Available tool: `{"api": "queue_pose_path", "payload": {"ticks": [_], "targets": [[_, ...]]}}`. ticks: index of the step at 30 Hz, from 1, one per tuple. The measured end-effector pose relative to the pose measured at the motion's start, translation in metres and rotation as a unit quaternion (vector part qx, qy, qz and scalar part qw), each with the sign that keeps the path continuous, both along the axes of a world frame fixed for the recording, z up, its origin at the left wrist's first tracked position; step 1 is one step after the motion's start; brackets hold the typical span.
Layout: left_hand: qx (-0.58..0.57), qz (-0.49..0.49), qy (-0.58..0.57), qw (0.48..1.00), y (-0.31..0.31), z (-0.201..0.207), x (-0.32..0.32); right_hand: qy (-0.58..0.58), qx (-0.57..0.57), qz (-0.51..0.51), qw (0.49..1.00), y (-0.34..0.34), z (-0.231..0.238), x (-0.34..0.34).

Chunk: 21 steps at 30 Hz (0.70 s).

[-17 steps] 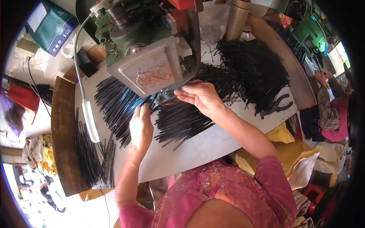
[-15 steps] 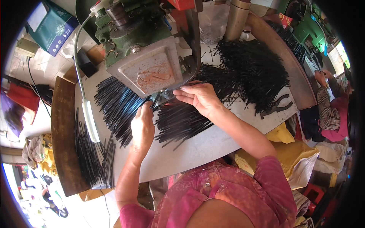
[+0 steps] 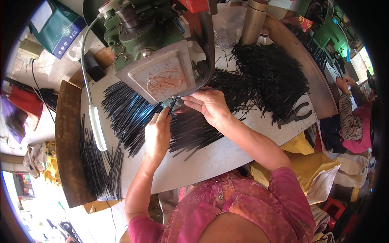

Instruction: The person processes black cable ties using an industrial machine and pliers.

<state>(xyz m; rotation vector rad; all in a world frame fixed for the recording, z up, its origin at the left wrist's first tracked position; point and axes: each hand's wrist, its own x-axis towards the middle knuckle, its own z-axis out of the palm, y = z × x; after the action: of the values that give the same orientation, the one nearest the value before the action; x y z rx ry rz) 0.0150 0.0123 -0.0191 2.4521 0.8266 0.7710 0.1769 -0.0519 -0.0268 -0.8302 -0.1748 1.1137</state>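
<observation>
At the lower tip of a green and grey machine head (image 3: 162,79), both my hands work close together. Between the thumb and fingertips of my left hand (image 3: 157,133) is a short black rod (image 3: 172,106), tilted up toward the machine's tip. My right hand (image 3: 210,106) is on the other side of the tip, thumb and fingers pinched together. What they hold, if anything, is hidden. Bundles of thin black rods lie on both sides: one to the left (image 3: 127,117), another beneath my right wrist (image 3: 196,131).
A big heap of black rods (image 3: 275,81) covers the table's right side, with pliers (image 3: 298,115) beside it. More rods (image 3: 97,162) lie by the left wooden rim (image 3: 73,150). A lamp (image 3: 97,127) hangs at left; a metal flask (image 3: 254,22) stands behind. Another person's sleeve (image 3: 350,121) shows far right.
My left hand has shifted slightly right, and a black rod now shows clearly in its fingertips at the machine's tip. My right hand has moved a little to the left.
</observation>
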Motion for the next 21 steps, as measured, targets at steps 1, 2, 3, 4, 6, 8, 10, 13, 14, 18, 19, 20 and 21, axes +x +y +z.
{"api": "queue_pose_path", "payload": {"ticks": [1, 2, 3, 4, 6, 8, 10, 13, 14, 18, 19, 20, 21], "targets": [[-0.005, 0.002, 0.000, 1.000, 0.000, 0.000, 0.000, 0.000, 0.001, -0.001, 1.000, 0.001, -0.001, 0.000], [-0.011, 0.003, 0.000, 1.000, -0.001, 0.000, 0.000, -0.001, 0.002, -0.002, 1.000, 0.001, -0.002, 0.000], [-0.011, 0.004, 0.000, 1.000, -0.001, 0.000, 0.001, -0.004, 0.003, -0.003, 1.000, 0.001, -0.002, 0.000], [0.000, 0.004, 0.006, 1.000, -0.002, 0.001, 0.001, -0.004, 0.003, -0.002, 1.000, 0.001, 0.000, -0.001], [0.011, 0.004, 0.012, 1.000, -0.002, 0.002, 0.000, -0.006, -0.003, -0.005, 1.000, 0.000, 0.001, -0.002], [0.015, -0.001, 0.011, 1.000, -0.002, 0.001, -0.001, -0.007, 0.001, -0.003, 1.000, 0.000, 0.001, -0.004], [0.031, 0.002, 0.018, 0.999, -0.003, 0.000, -0.002, -0.009, 0.004, -0.002, 1.000, 0.000, 0.000, -0.006], [0.065, 0.010, 0.036, 0.997, -0.007, -0.001, -0.002, -0.005, 0.002, -0.008, 1.000, -0.001, -0.002, -0.006], [0.084, 0.015, 0.048, 0.995, -0.007, -0.001, -0.001, -0.010, -0.001, -0.011, 1.000, -0.002, -0.001, -0.006], [0.111, 0.009, 0.055, 0.992, -0.006, 0.000, 0.005, -0.029, -0.011, -0.025, 0.999, -0.001, -0.001, 0.000], [0.129, 0.013, 0.065, 0.989, -0.006, -0.002, 0.006, -0.030, -0.011, -0.024, 0.999, 0.000, -0.001, 0.001], [0.147, 0.017, 0.075, 0.986, -0.005, -0.003, 0.007, -0.033, -0.013, -0.024, 0.999, 0.001, 0.000, 0.002], [0.148, 0.019, 0.075, 0.986, -0.003, -0.004, 0.010, -0.036, -0.016, -0.023, 0.999, 0.003, 0.001, 0.004]]}}
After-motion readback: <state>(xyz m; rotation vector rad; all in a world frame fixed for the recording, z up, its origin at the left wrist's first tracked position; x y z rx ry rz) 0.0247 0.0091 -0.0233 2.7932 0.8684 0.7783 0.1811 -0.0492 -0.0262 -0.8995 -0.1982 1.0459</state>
